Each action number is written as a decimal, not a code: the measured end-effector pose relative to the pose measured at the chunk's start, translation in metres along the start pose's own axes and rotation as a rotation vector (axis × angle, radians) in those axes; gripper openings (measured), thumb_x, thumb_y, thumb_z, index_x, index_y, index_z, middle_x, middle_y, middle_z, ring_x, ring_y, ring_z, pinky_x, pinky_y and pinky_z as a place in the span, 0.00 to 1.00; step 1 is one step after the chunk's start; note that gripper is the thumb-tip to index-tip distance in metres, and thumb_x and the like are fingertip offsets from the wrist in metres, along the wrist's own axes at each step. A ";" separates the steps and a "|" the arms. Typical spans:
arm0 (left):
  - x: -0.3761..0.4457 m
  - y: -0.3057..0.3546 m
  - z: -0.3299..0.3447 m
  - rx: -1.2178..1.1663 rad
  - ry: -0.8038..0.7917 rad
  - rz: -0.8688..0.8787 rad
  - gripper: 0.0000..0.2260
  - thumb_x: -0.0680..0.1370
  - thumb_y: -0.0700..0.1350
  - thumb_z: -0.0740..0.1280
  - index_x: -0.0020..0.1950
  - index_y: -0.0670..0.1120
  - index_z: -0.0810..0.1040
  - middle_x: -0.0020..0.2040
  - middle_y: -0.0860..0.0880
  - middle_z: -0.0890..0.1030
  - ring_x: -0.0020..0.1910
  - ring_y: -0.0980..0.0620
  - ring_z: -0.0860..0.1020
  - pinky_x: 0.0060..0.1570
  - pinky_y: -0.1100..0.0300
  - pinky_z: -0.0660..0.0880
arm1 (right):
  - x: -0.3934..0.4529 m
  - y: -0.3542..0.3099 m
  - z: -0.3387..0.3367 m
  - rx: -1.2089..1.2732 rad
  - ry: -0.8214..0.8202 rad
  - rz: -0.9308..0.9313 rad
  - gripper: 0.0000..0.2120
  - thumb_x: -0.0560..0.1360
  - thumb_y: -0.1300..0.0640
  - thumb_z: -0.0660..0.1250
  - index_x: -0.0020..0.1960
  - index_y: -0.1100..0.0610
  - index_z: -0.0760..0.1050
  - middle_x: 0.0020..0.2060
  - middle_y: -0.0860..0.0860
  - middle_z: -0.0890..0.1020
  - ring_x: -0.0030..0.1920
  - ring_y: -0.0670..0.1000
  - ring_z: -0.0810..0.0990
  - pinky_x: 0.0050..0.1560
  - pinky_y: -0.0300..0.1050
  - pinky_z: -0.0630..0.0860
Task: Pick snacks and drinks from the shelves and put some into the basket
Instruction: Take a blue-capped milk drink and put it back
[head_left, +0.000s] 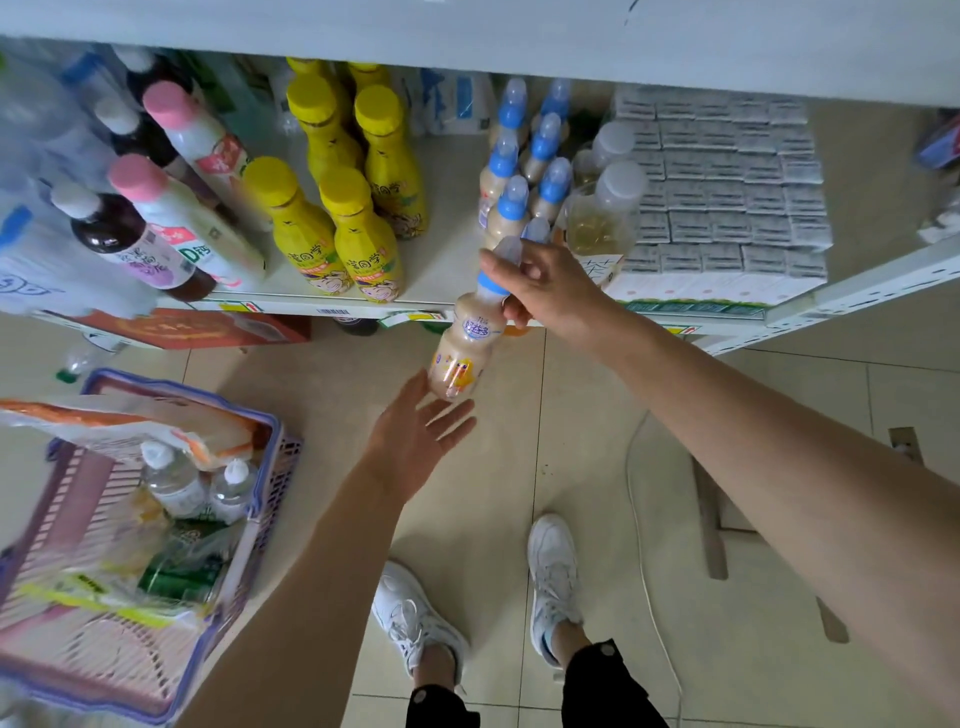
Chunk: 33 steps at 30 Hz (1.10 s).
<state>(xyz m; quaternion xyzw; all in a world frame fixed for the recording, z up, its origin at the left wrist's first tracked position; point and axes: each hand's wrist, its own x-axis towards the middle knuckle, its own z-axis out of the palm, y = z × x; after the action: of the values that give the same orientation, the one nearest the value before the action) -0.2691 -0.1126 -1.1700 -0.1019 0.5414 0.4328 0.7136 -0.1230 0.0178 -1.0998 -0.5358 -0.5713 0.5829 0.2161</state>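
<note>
A: While scanning left to right: one basket (270, 467) on the floor, two clear bottles (171, 480) inside, five yellow bottles (363, 244) on the shelf (441, 291).

B: Yep. Left hand (415, 441) spread flat under one beige drink bottle (465, 345), gripped at the neck by right hand (540, 283), past the shelf edge. Open tile below.

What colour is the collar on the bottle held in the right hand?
Blue, under a clear cap; the bottle hangs from the right hand in the head view.
</note>
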 end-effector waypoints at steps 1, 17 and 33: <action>-0.003 -0.002 0.002 -0.056 -0.043 -0.009 0.13 0.82 0.50 0.62 0.57 0.42 0.78 0.50 0.40 0.82 0.48 0.43 0.82 0.52 0.47 0.80 | -0.001 0.000 0.001 -0.001 -0.009 0.004 0.13 0.80 0.51 0.65 0.47 0.62 0.73 0.29 0.54 0.72 0.24 0.45 0.72 0.27 0.38 0.71; -0.014 -0.011 0.017 -0.226 -0.177 -0.030 0.14 0.82 0.48 0.60 0.60 0.39 0.76 0.50 0.43 0.82 0.50 0.47 0.79 0.48 0.55 0.82 | 0.007 -0.005 0.007 0.122 -0.003 0.206 0.23 0.81 0.39 0.56 0.48 0.54 0.81 0.39 0.56 0.78 0.26 0.45 0.71 0.32 0.38 0.70; -0.020 -0.013 0.025 -0.152 -0.096 -0.052 0.16 0.81 0.53 0.61 0.57 0.41 0.77 0.45 0.44 0.79 0.32 0.50 0.80 0.28 0.64 0.78 | 0.007 -0.012 0.005 0.413 -0.088 0.244 0.16 0.81 0.48 0.59 0.62 0.54 0.78 0.52 0.56 0.84 0.32 0.46 0.65 0.33 0.38 0.70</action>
<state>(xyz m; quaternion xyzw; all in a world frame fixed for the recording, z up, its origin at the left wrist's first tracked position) -0.2433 -0.1152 -1.1472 -0.1491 0.4694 0.4583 0.7398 -0.1343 0.0252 -1.0925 -0.5195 -0.3796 0.7320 0.2239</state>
